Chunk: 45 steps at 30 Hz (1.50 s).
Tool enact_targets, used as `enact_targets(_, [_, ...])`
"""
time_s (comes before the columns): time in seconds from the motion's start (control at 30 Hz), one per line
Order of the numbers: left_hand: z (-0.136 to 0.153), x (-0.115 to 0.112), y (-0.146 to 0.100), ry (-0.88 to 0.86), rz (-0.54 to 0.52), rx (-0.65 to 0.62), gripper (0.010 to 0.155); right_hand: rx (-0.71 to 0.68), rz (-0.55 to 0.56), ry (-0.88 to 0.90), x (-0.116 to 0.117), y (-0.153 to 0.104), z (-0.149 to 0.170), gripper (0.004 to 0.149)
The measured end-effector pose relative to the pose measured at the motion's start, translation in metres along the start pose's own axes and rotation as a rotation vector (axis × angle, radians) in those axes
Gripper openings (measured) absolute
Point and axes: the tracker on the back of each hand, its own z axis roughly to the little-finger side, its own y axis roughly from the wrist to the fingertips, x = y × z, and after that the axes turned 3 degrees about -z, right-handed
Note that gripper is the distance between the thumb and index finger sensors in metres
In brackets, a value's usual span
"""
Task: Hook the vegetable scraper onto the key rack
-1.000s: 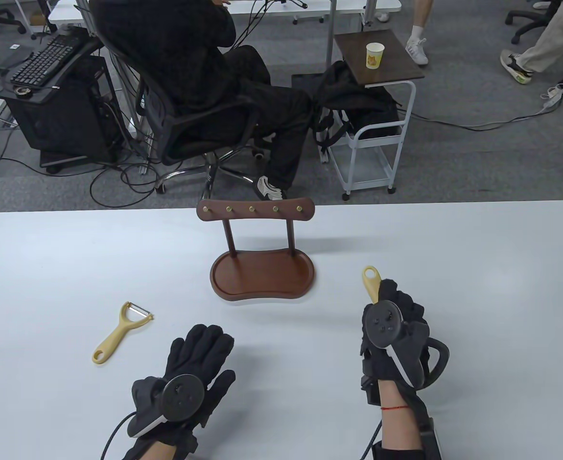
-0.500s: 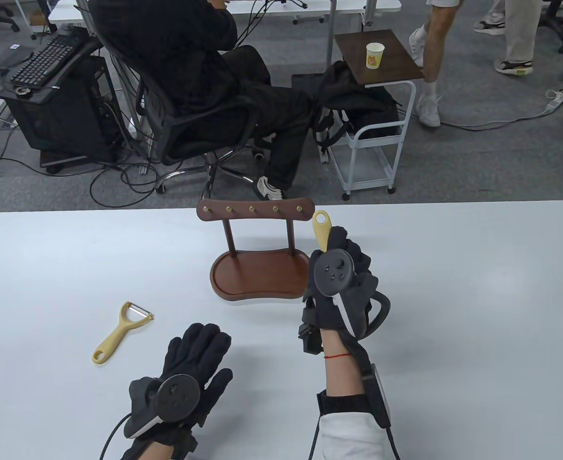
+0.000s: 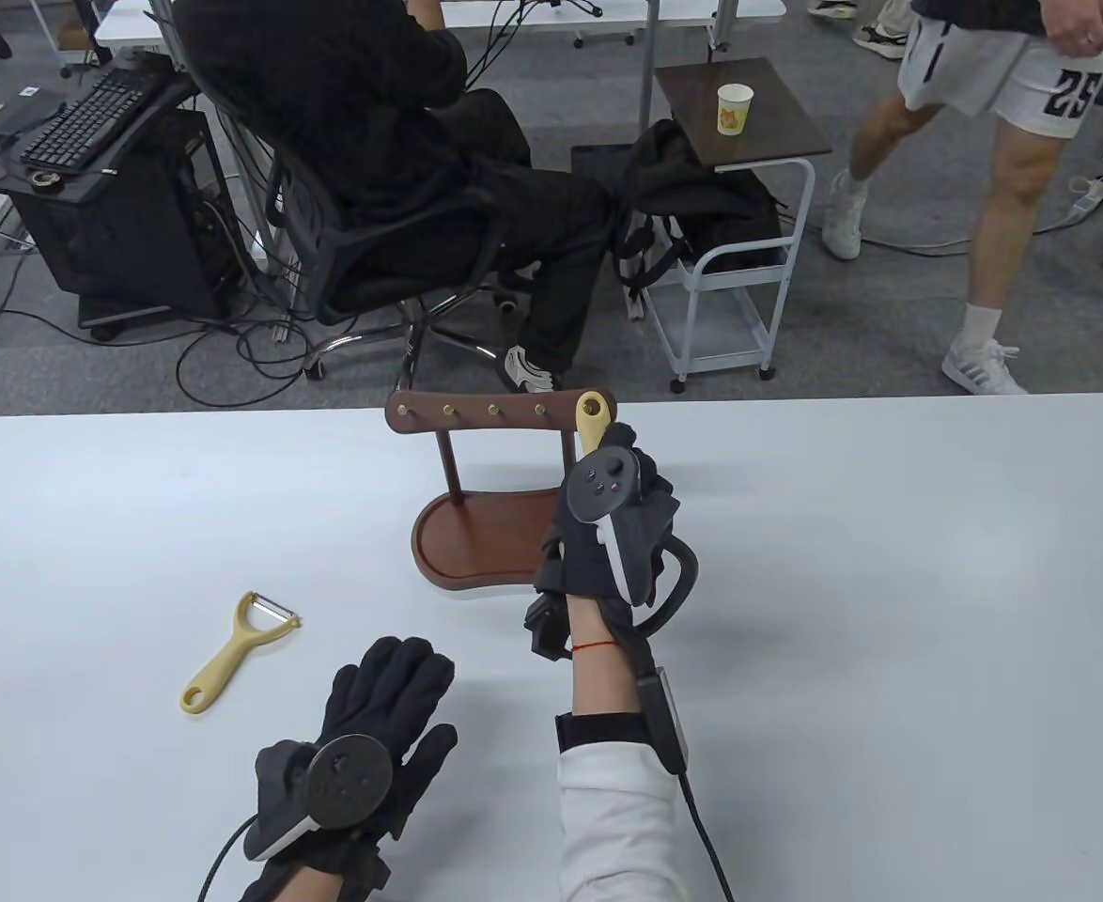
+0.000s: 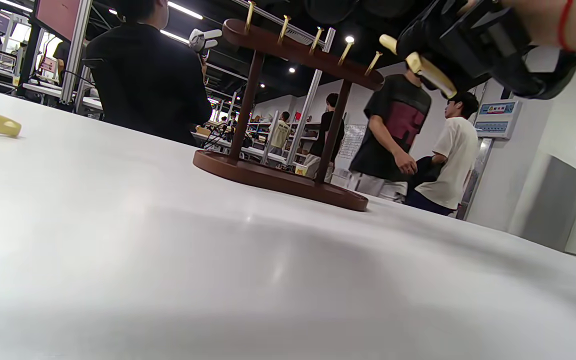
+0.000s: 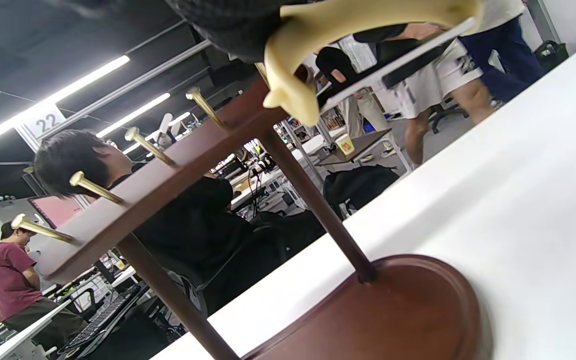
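A dark wooden key rack (image 3: 500, 418) with brass pegs stands on a kidney-shaped tray base (image 3: 476, 550) at the table's far middle. My right hand (image 3: 622, 512) grips a cream vegetable scraper (image 3: 591, 421), handle up, with its hanging hole over the rack's rightmost peg. In the right wrist view the scraper's head and blade (image 5: 318, 55) hang beside the rack bar (image 5: 178, 175). A second cream scraper (image 3: 232, 650) lies on the table to the left. My left hand (image 3: 378, 714) rests flat on the table, empty.
The white table (image 3: 890, 611) ends just behind the rack. Beyond it are a seated person in an office chair (image 3: 373, 188), a small cart with a paper cup (image 3: 735, 108) and a person walking (image 3: 993, 188).
My right hand has carried the scraper up and left from the right side of the table to the rack's right end. The left hand has stayed put.
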Motion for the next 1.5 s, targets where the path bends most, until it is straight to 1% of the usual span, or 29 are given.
enact_targets(0.1, [-0.001,-0.001,0.0,-0.006,0.005,-0.005,0.069,0.017,-0.012,-0.002,0.006,0.004,-0.001,0.058])
enact_targets(0.23, [-0.002,-0.001,0.0,-0.016,0.007,-0.01,0.069,0.024,-0.053,0.006,0.012,0.008,-0.001,0.058])
enact_targets(0.4, [-0.002,0.0,0.0,-0.012,0.003,-0.01,0.069,0.024,-0.052,-0.021,0.019,0.009,0.001,0.056])
enact_targets(0.5, [0.0,0.001,0.0,-0.009,-0.003,-0.001,0.069,-0.006,-0.046,0.002,0.016,0.006,0.004,0.059])
enact_targets(0.6, [0.002,0.002,0.0,-0.002,-0.006,0.008,0.069,-0.044,-0.007,-0.009,0.01,-0.001,0.004,0.058])
enact_targets(0.77, [0.008,0.003,0.0,0.006,-0.012,0.032,0.069,-0.157,0.07,-0.022,-0.005,-0.018,0.007,0.057])
enact_targets(0.83, [0.01,0.003,0.0,0.009,-0.012,0.044,0.069,-0.205,0.117,-0.035,-0.011,-0.026,0.01,0.057])
enact_targets(0.87, [0.012,0.003,0.0,0.012,-0.011,0.052,0.069,-0.233,0.157,-0.035,-0.014,-0.031,0.013,0.057])
enact_targets(0.9, [0.014,0.003,0.0,0.018,-0.013,0.061,0.069,-0.268,0.171,-0.029,-0.017,-0.036,0.015,0.057])
enact_targets(1.03, [0.022,0.004,-0.001,0.032,-0.023,0.097,0.068,-0.355,0.183,-0.044,-0.026,-0.055,0.025,0.057])
enact_targets(1.13, [0.029,0.004,-0.002,0.047,-0.022,0.129,0.068,-0.402,0.164,-0.053,-0.03,-0.07,0.036,0.057])
enact_targets(1.23, [0.037,0.004,-0.002,0.072,-0.022,0.166,0.068,-0.432,0.148,-0.052,-0.031,-0.084,0.048,0.056])
enact_targets(1.5, [0.066,0.004,-0.005,0.138,-0.014,0.32,0.07,-0.48,0.135,-0.054,-0.031,-0.118,0.086,0.057])
